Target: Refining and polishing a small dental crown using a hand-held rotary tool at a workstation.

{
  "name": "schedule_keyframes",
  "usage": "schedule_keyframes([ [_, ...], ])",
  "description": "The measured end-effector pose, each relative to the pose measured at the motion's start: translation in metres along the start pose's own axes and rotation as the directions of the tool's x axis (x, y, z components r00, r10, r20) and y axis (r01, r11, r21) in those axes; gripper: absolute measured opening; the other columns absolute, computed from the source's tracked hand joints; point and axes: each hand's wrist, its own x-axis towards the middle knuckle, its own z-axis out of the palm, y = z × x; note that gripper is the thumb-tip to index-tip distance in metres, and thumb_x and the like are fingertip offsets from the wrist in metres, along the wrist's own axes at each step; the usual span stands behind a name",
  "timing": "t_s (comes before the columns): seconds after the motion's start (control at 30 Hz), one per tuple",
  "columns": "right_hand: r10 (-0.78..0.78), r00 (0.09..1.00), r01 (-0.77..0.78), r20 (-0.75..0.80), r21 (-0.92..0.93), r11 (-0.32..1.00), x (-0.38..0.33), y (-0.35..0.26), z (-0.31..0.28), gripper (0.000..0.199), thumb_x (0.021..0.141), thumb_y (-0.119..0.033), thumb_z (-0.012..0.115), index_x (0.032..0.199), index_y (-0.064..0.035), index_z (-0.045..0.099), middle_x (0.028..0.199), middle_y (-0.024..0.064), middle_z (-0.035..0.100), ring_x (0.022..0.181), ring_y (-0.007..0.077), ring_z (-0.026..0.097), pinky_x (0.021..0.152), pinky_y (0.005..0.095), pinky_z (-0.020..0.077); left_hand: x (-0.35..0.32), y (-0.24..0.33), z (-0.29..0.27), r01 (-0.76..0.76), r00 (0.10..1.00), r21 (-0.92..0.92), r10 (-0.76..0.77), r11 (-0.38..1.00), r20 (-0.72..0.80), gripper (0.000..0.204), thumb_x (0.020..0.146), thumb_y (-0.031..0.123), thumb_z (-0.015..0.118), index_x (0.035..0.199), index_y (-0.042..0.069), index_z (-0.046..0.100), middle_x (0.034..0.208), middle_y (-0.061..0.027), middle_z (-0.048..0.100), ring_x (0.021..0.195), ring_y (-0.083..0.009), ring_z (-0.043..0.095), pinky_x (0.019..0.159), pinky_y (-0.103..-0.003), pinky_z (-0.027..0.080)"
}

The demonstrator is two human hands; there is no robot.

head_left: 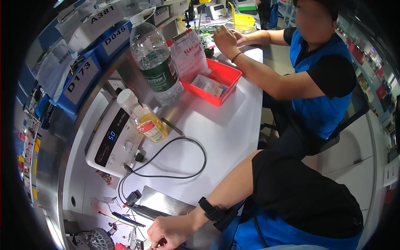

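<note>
My right hand (173, 230) comes in from the right and rests low at the picture's lower edge. Its fingers are closed in a pinch around a small dark red thing (162, 241), mostly hidden by the hand. A black strap (213, 211) circles the wrist. My left hand is out of the picture. Just beyond the right hand lie a dark pen-shaped handpiece (151, 213) on a metal plate (163, 199), a black pair of tweezers or similar slim tool (128, 219), and several small metal bits. A round bit holder (99, 239) stands at the lower left.
A white control box (114, 139) with a looped black cable (204, 160) stands by the back edge. Near it are a small bottle of yellow liquid (152, 127), a large clear bottle (156, 66) and a red tray (221, 99). A co-worker (321, 75) sits farther along; blue bins (77, 85) line the shelf.
</note>
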Motion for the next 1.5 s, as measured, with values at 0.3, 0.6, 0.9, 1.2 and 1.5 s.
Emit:
schedule_keyframes([
  [0.3,0.051,0.993,-0.047,-0.105,0.049,0.998,0.013,0.004,-0.009,0.01,0.072,-0.006,0.072,0.078,0.0026,0.069,0.072,0.0139,0.063,0.063,0.0267,0.062,0.058,0.0336,0.0485,-0.012,-0.005,0.001,0.03,0.998,-0.015,-0.031,0.999,-0.062,0.029,0.095,0.011,0.063,0.12,-0.002,0.059,0.104,-0.0141,0.066,0.091,-0.0204,0.065,0.081,-0.034,0.055],
  [0.6,0.013,0.999,-0.002,0.045,-0.239,0.971,0.008,0.014,-0.019,0.012,0.077,-0.009,0.068,0.083,0.0004,0.069,0.08,0.0111,0.06,0.077,0.0274,0.061,0.068,0.0357,0.0503,-0.037,0.0,-0.006,0.059,0.99,0.009,-0.058,0.998,-0.132,0.03,0.095,0.012,0.062,0.122,-0.001,0.057,0.107,-0.0142,0.065,0.093,-0.0206,0.064,0.083,-0.034,0.054],
  [0.9,0.134,0.97,-0.111,0.203,-0.123,0.986,0.023,0.023,-0.028,0.016,0.088,-0.017,0.062,0.09,-0.0018,0.069,0.088,0.0132,0.068,0.093,0.0294,0.061,0.085,0.041,0.0451,-0.105,0.026,-0.031,0.075,0.937,0.063,-0.049,0.995,-0.347,0.026,0.096,0.012,0.061,0.118,-0.002,0.06,0.105,-0.012,0.065,0.092,-0.0182,0.063,0.081,-0.032,0.054],
  [1.2,0.426,0.881,-0.409,0.205,0.783,0.469,0.045,-0.002,-0.072,0.06,0.106,-0.041,0.031,0.158,-0.0183,0.01,0.148,0.0293,0.038,0.138,0.0371,0.041,0.116,0.0447,0.0318,-0.084,0.05,0.012,0.006,0.948,-0.033,-0.016,0.999,-0.317,0.021,0.095,0.007,0.064,0.112,-0.006,0.066,0.093,-0.0117,0.07,0.083,-0.0166,0.067,0.071,-0.027,0.055],
  [1.5,0.434,0.883,-0.404,0.18,0.762,0.505,0.046,-0.005,-0.061,0.061,0.1,-0.003,0.028,0.157,-0.0077,0.006,0.151,0.0337,0.03,0.143,0.0391,0.033,0.12,0.047,0.0267,-0.086,0.051,0.008,-0.043,0.969,-0.062,0.026,0.997,-0.246,0.021,0.095,0.008,0.065,0.112,-0.005,0.068,0.091,-0.0108,0.071,0.084,-0.0149,0.067,0.072,-0.026,0.054],
])
